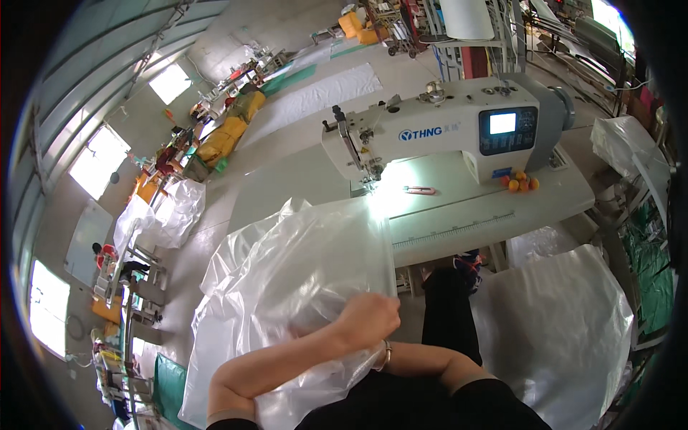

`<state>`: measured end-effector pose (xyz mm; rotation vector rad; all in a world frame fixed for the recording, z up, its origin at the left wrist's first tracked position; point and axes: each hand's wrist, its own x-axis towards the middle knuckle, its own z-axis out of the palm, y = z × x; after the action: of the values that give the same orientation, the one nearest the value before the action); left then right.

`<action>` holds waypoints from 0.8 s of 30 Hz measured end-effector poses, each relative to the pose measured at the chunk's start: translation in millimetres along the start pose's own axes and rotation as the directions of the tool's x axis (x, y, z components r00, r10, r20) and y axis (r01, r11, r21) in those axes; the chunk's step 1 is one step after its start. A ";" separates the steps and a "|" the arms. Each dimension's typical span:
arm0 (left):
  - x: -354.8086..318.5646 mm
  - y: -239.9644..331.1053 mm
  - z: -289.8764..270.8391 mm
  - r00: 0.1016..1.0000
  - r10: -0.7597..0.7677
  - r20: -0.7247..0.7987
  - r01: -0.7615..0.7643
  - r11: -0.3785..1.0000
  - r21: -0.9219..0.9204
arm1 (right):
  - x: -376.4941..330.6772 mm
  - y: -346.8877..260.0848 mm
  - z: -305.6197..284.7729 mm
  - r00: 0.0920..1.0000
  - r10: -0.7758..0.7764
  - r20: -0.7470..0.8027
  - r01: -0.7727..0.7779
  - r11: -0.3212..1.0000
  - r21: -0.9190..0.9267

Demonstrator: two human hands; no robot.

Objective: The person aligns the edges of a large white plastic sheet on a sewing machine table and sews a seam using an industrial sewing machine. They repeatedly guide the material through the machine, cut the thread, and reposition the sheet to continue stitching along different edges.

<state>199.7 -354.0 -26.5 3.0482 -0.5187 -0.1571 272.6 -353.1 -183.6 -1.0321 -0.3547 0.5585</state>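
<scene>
A large sheet of clear plastic film (301, 251) drapes from the sewing machine's (437, 129) lit needle area over the table's front edge and onto my lap. My left hand (369, 319) is closed at the film's right edge, its forearm lying across the film. My right forearm (419, 358), with a bracelet at the wrist, passes below the left one. The right hand's fingers are hidden behind the left forearm and the film. The film's far edge lies near the needle, under bright light.
A small red-handled cutter (421, 190) lies on the sewing table (459, 222), with several orange and yellow balls (522, 183) by the machine's base. More plastic film (559, 330) hangs at my right. A person (107, 254) is far off at the left.
</scene>
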 end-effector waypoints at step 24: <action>58.6 -212.2 92.8 0.774 -0.448 -0.447 0.180 0.833 -0.524 | -50.0 -53.1 -104.6 0.810 0.563 0.166 -0.584 0.799 0.141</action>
<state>314.2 -175.9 -137.3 2.4990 0.0928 0.5200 301.5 -477.2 -187.5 -0.9199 -0.0751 1.1878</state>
